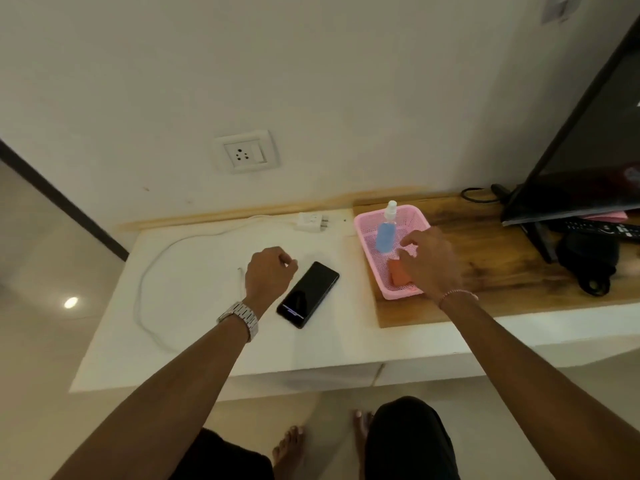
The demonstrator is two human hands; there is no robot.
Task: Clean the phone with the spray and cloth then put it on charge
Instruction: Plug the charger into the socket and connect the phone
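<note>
Right hand [427, 263] is over the near half of the pink basket [420, 216], fingers spread and slack, nothing held; fingertips at or just above the orange cloth [398, 274], contact can't be confirmed. Spray [387, 230] lies in the same basket just beyond the fingertips, long axis running near–far, white nozzle at the far end toward the wall. So both tools sit directly under/ahead of the right grip: cloth nearest, bottle a short reach farther.

Left hand [272, 271] hovers over the white desk [207, 341], fingers loosely curled, apparently empty; can't tell for sure. Phone [308, 294] lies flat just right of it, screen up, long axis diagonal, near-left to far-right; between the two hands, closer to the left.

Charger [311, 221] unplugged at the far edge, cable [156, 271] looping left; socket [246, 152] on the wall above.

Judgement: cleaning not started; right takes the tools, left the phone
</note>
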